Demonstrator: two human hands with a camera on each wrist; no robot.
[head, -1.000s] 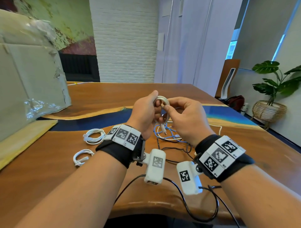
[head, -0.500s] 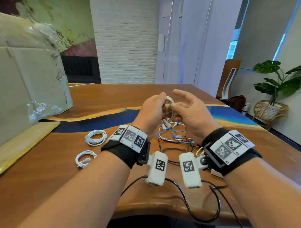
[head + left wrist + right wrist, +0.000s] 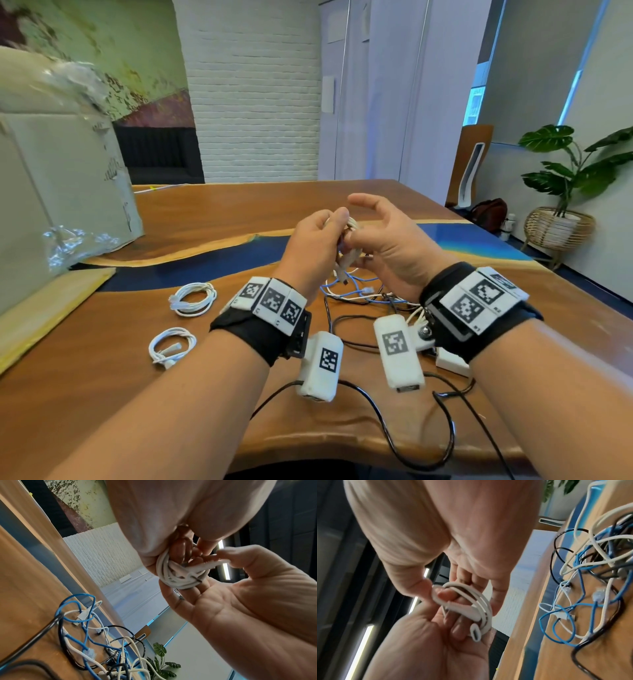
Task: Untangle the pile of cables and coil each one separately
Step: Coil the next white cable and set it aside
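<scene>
A small white cable coil point(image 3: 351, 226) is held in the air above the table, between both hands. My left hand point(image 3: 329, 233) grips it, with the fingers curled round the loops point(image 3: 171, 577). My right hand point(image 3: 363, 236) pinches the loose end point(image 3: 211, 563) against the coil with thumb and finger, its index finger raised. A white connector point(image 3: 475, 632) sticks out of the loops point(image 3: 476, 599). Below the hands lies the tangled pile point(image 3: 359, 294) of blue, white and black cables point(image 3: 96, 635) point(image 3: 590, 581). Two coiled white cables point(image 3: 193, 298) point(image 3: 171, 347) rest to the left.
A cardboard box with crumpled plastic point(image 3: 61, 192) stands at the left on the wooden table point(image 3: 222, 212). Black leads point(image 3: 411, 442) loop near the table's front edge. A small white block point(image 3: 452, 363) lies under my right wrist. A potted plant point(image 3: 561, 226) stands off to the right.
My right hand's fingers have spread away from the top of the coil, index now raised, and it holds the loose end lower down. The left hand has kept its grip on the coil.
</scene>
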